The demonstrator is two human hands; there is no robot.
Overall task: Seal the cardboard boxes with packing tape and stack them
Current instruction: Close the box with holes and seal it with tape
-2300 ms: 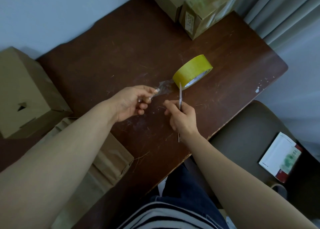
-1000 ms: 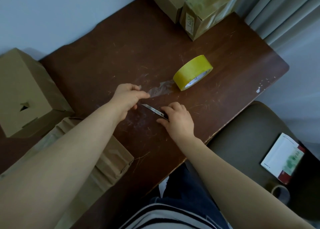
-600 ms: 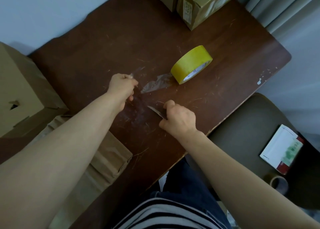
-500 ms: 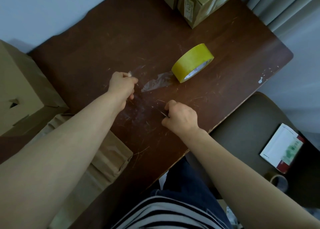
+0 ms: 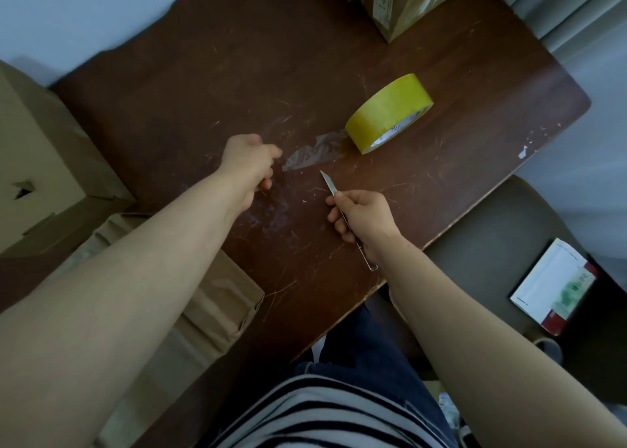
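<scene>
A: Why is the yellow roll of packing tape [image 5: 390, 111] stood on edge beyond the right hand [image 5: 363, 217]?

B: It is judged to be kept upright so that its clear loose tail [image 5: 314, 155] can be drawn flat along the dark brown wooden counter [image 5: 203, 74]. The tail is laid between the roll and the left hand [image 5: 249, 162], with its free end just beside the knuckles.

A: What is held?

B: A slim silver metal knife [image 5: 328, 183] is gripped by the right hand, with the fingers wrapped round its handle. The blade is pointed toward the tail but kept apart from it, as if readied for a cut. The left hand's fingers are curled under, and whether a strip is pinched there cannot be told. The 2 hands are held apart.

A: Where are the boxes?

B: 1 plain tan cardboard box [image 5: 37, 149] is set outside the left forearm, and 1 crumpled brown cardboard box [image 5: 220, 298] lies beneath that forearm. 1 tape-wrapped cardboard box with a white label [image 5: 407, 6] is placed far beyond the right hand. No box is touched by either hand, so tape is judged to be under preparation, not applied.
</scene>
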